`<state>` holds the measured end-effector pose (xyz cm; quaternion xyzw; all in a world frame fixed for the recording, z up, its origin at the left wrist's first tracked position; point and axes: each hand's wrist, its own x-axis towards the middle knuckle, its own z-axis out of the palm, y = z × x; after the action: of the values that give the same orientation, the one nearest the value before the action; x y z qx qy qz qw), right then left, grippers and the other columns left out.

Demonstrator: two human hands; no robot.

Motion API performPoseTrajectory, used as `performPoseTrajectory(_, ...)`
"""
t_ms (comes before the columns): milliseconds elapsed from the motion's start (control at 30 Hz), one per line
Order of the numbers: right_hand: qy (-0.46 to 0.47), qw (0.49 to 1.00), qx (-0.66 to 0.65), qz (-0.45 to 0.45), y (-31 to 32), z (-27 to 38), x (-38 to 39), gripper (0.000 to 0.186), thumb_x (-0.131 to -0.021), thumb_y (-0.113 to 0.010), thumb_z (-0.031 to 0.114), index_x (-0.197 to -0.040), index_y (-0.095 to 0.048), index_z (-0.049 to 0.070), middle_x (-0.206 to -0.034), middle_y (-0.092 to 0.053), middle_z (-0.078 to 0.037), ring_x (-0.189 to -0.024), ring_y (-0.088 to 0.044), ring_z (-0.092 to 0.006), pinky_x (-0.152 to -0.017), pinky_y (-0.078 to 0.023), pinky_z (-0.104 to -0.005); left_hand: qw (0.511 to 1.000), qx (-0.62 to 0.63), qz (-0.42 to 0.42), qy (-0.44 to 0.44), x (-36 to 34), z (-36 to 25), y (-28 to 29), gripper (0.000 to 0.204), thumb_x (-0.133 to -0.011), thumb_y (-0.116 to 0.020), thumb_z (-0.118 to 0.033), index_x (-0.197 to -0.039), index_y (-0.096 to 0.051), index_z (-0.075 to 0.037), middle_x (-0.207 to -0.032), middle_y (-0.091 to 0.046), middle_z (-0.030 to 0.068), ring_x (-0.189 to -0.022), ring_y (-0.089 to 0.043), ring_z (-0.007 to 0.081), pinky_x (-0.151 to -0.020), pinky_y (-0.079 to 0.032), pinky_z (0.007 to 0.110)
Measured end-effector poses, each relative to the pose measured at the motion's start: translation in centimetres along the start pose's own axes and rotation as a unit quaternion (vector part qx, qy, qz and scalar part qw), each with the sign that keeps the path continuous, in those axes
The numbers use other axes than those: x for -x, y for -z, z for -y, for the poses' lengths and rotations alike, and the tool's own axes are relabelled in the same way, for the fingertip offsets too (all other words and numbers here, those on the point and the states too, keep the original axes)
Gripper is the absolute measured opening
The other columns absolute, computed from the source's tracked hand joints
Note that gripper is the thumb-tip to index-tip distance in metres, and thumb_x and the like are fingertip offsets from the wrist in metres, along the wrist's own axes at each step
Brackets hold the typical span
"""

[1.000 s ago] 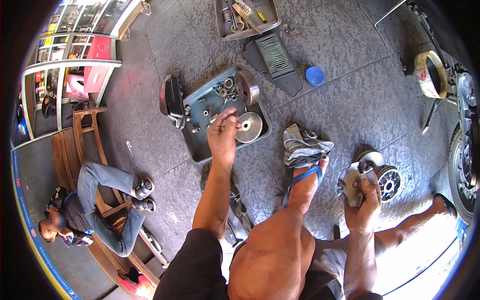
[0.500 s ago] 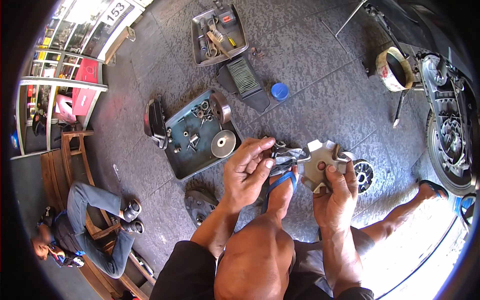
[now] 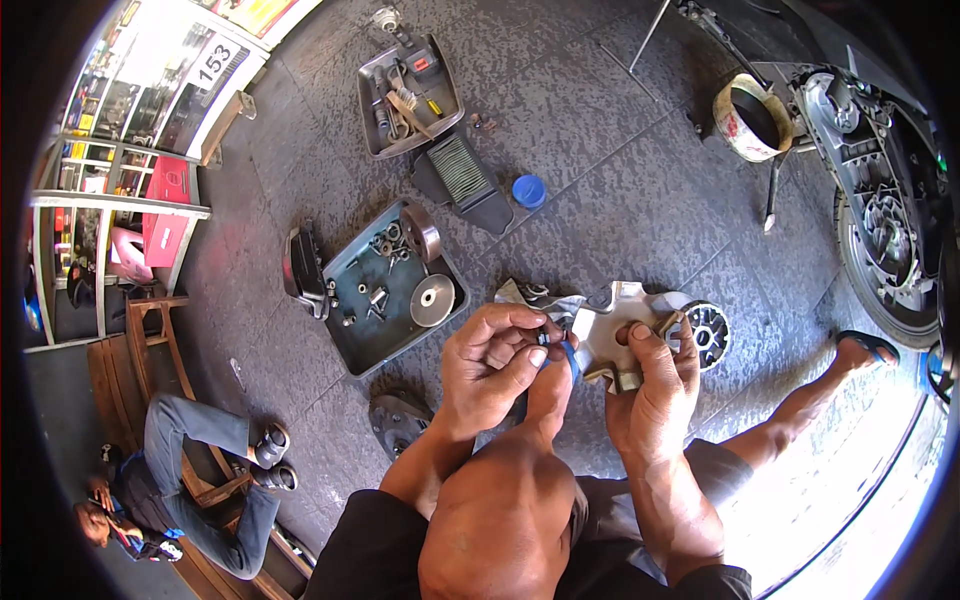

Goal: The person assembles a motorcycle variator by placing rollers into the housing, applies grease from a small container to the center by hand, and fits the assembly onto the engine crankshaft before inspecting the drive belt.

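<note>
The small dark piece at the fingertips of the left hand is hard to make out: thumb and forefinger pinch it and cover most of it, so its shape cannot be told. The other fingers of that hand are curled in toward the palm. The right hand grips a notched metal plate, its thumb laid across the upper face by the central hole; the fingers bend around the right edge, and their grip underneath is partly hidden.

The plate lies forward and to the left of the right palm, reaching toward the left hand. The small piece is just beside the plate's left edge; whether the two touch cannot be told. Below them, a crumpled grey cloth shows only in part, and a blue sandal strap peeks out between the hands. A black finned wheel lies on the floor just beyond the right hand, its left side covered by the plate and fingers. The left forearm partly hides a dark round part.

Forward and left of the left hand, well apart from the plate, a blue-grey tray holds a shiny disc, a metal drum and small loose parts too tiny to name. At the right, the dark rim of the view cuts off a motorcycle.
</note>
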<state>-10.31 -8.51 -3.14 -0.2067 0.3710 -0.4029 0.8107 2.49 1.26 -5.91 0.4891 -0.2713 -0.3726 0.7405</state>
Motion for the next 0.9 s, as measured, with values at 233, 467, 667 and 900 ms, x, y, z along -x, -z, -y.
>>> performPoseTrajectory(233, 0.018, 0.999, -0.033, 0.004, 0.2, -0.3, -0.2, 0.025, -0.092, -0.059, -0.001, -0.115, -0.061, 0.007, -0.103, -0.067, -0.006, -0.092, -0.065, -0.0153, -0.085, -0.054, -0.0313, 0.979, 0.076, 0.049, 0.182, 0.7, -0.1, -0.4, 0.029, -0.084, -0.065, 0.012, -0.109, -0.053, 0.001, -0.104, -0.062, 0.01, -0.097, -0.065, 0.0163, -0.085, -0.055, 0.029)
performPoseTrajectory(467, 0.124, 0.991, 0.056, 0.008, 0.8, -1.6, -0.6, 0.025, -0.091, -0.062, -0.001, -0.115, -0.059, 0.004, -0.106, -0.066, -0.008, -0.095, -0.063, -0.0152, -0.088, -0.052, -0.0302, 0.973, 0.041, 0.053, 0.223, 0.4, -0.7, -1.4, 0.035, -0.084, -0.069, 0.01, -0.108, -0.047, -0.003, -0.1, -0.061, 0.0088, -0.095, -0.067, 0.0152, -0.082, -0.056, 0.028)
performPoseTrajectory(667, 0.15, 0.982, 0.111, 0.002, 0.7, -2.1, -0.4, 0.029, -0.091, -0.063, -0.001, -0.119, -0.057, 0.005, -0.112, -0.064, -0.008, -0.101, -0.061, -0.0157, -0.092, -0.05, -0.031, 0.971, 0.051, 0.035, 0.23, 0.4, -0.7, -1.1, 0.04, -0.082, -0.072, 0.008, -0.108, -0.045, -0.004, -0.098, -0.063, 0.0085, -0.097, -0.067, 0.0159, -0.081, -0.056, 0.029)
performPoseTrajectory(900, 0.1, 0.985, 0.143, 0.015, 1.3, -1.8, -0.4, 0.031, -0.089, -0.062, -0.002, -0.119, -0.056, 0.005, -0.108, -0.063, -0.007, -0.094, -0.061, -0.0139, -0.086, -0.053, -0.0298, 0.967, 0.067, 0.058, 0.238, 0.1, 0.4, -0.4, 0.061, -0.074, -0.084, -0.002, -0.122, -0.046, -0.003, -0.106, -0.062, 0.0086, -0.104, -0.063, 0.0144, -0.085, -0.052, 0.029)
